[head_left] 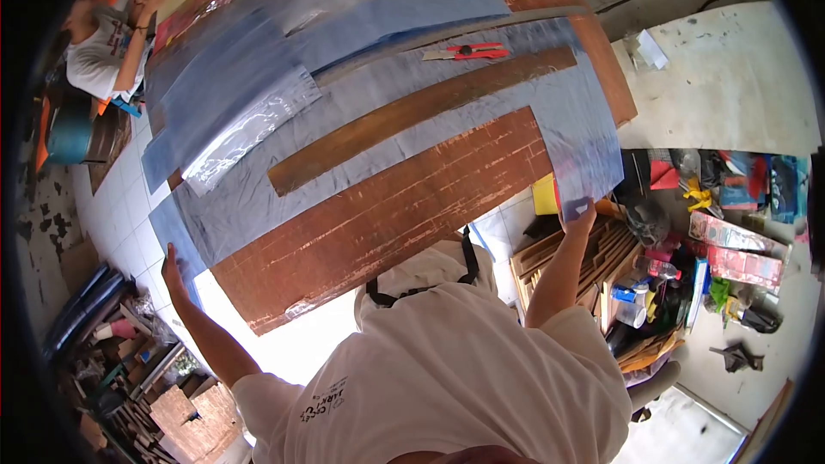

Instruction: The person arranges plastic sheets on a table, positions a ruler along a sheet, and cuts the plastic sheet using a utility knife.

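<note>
A thin blue-grey sheet (593,120) lies across a worn brown wooden board (387,215), its two ends hanging past the board's sides. My left hand (174,273) grips the sheet's near left edge. At the near right corner, my right hand (577,216) pinches the sheet between thumb and fingers. On the sheet rests a long flat wooden strip (421,120), lying slantwise and touched by neither hand. Beyond it is a red utility knife (468,51) with its blade pointing left. A shiny clear plastic piece (253,133) lies toward the left.
Another person (103,51) sits at the far left. Below my right arm stands a rack of wooden slats (563,262), beside cluttered bottles and boxes (739,249). Wood offcuts (193,417) are piled at lower left. A pale tabletop (722,77) extends at upper right.
</note>
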Motion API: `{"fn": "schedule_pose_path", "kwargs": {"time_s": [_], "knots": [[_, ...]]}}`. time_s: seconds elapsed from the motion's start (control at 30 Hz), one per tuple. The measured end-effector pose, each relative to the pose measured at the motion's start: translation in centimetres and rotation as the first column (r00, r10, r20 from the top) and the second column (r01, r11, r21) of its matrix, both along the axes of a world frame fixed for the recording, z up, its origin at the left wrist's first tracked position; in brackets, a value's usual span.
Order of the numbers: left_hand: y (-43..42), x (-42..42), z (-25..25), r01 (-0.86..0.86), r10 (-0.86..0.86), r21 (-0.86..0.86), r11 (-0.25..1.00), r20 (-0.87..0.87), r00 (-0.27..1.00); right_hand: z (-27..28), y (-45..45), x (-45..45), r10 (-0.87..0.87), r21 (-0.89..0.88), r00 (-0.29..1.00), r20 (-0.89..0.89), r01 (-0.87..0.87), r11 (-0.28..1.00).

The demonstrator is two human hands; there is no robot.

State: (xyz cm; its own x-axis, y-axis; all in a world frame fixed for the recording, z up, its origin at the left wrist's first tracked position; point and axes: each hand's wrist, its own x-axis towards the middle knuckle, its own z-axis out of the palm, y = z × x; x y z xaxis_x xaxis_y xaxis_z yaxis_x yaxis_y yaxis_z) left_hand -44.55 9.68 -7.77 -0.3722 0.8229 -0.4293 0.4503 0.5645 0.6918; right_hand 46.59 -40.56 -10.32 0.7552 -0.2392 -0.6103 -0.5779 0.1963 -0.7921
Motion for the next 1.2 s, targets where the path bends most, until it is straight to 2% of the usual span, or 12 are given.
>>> {"fn": "schedule_pose_path", "kwargs": {"time_s": [0.07, 0.13, 0.2, 0.33, 0.4, 0.5, 0.53, 0.77, 0.93, 1.07, 1.13, 1.2], "knots": [[-0.5, 0.2, 0.5, -0.013, 0.015, 0.044, 0.999, -0.048, 0.999, -2.5, -1.2, 2.3, 0.047, 0.287, 0.997, 0.057, -0.061, 0.956], [-1.6, 0.6, 1.8, -0.029, 0.029, -0.003, 1.0, -0.048, 0.998, -1.6, -0.8, 2.6, -0.019, 0.189, 0.999, 0.044, 0.01, 0.982], [-3.4, 1.2, 2.8, -0.052, 0.053, 0.014, 0.999, -0.05, 0.997, -1.4, -0.9, 3.1, 0.022, 0.173, 0.997, 0.08, -0.035, 0.984], [-7.2, 1.3, 3.4, -0.071, 0.075, 0.058, 0.996, -0.072, 0.995, -1.2, -1.0, 5.1, -0.017, 0.225, 0.996, 0.085, -0.002, 0.974], [-9.4, 1.6, 3.0, -0.089, 0.095, 0.084, 0.992, -0.067, 0.993, -1.0, -1.7, 6.0, 0.061, 0.052, 0.986, 0.156, -0.07, 0.996], [-12.2, 2.0, 3.2, -0.104, 0.11, 0.086, 0.991, -0.066, 0.992, -1.4, -3.0, 8.0, 0.04, 0.106, 0.986, 0.165, -0.058, 0.993], [-12.5, 2.1, 3.3, -0.1, 0.105, 0.088, 0.991, -0.065, 0.992, -1.6, -3.7, 8.6, 0.031, 0.155, 0.987, 0.157, -0.056, 0.986], [-11.3, 4.3, 4.5, -0.077, 0.089, 0.083, 0.994, -0.153, 0.984, -1.8, -6.8, 7.5, -0.019, 0.062, 0.986, 0.166, 0.009, 0.998], [-10.2, 6.8, 4.5, -0.024, 0.026, 0.031, 0.999, -0.068, 0.997, -2.6, -10.1, 8.1, -0.043, -0.003, 0.985, 0.165, 0.044, 0.999], [-11.2, 8.4, 3.2, 0.003, 0.001, 0.05, 0.999, -0.085, 0.996, -3.9, -12.1, 11.0, 0.037, -0.239, 0.989, 0.141, -0.002, 0.971], [-11.7, 9.9, 4.4, -0.008, 0.009, 0.013, 1.0, -0.084, 0.996, -4.6, -13.0, 12.8, 0.098, -0.22, 0.989, 0.107, -0.073, 0.973], [-11.4, 9.0, 3.5, 0.03, -0.027, 0.015, 0.999, -0.198, 0.98, -5.3, -14.0, 13.0, 0.154, -0.2, 0.985, 0.077, -0.136, 0.97]]}}
